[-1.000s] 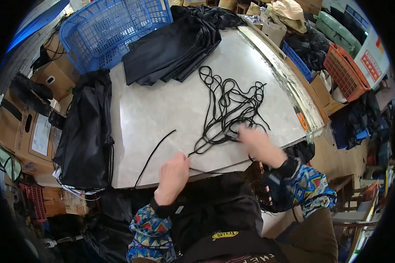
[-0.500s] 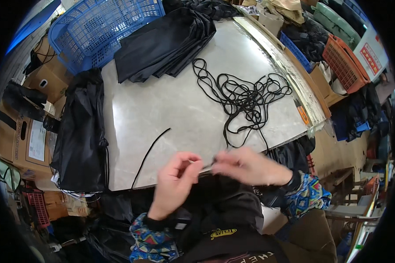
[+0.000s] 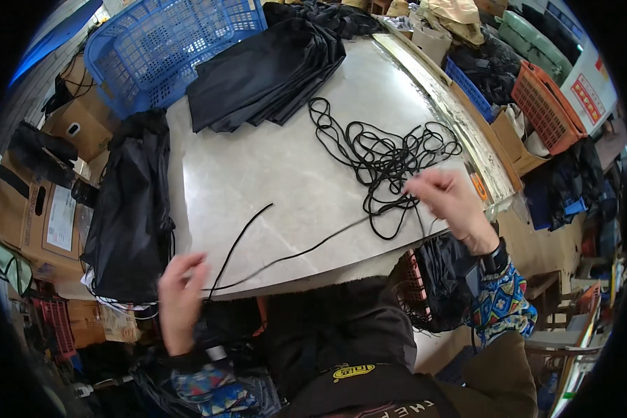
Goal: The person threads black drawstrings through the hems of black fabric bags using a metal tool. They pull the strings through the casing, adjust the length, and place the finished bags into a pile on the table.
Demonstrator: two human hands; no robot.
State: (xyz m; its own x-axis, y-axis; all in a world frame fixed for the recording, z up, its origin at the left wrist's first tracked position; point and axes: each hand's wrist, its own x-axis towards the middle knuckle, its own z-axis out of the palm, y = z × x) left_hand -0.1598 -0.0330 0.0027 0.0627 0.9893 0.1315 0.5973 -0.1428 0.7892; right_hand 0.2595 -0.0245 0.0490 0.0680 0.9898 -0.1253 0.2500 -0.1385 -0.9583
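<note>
Both hands have moved apart since before, pulling a black cord (image 3: pixel 306 249) long across the grey table (image 3: pixel 258 174). Left hand (image 3: pixel 181 296) and right hand (image 3: pixel 449 202) each pinch one end, beside the tangled cord pile (image 3: pixel 390 157).
</note>
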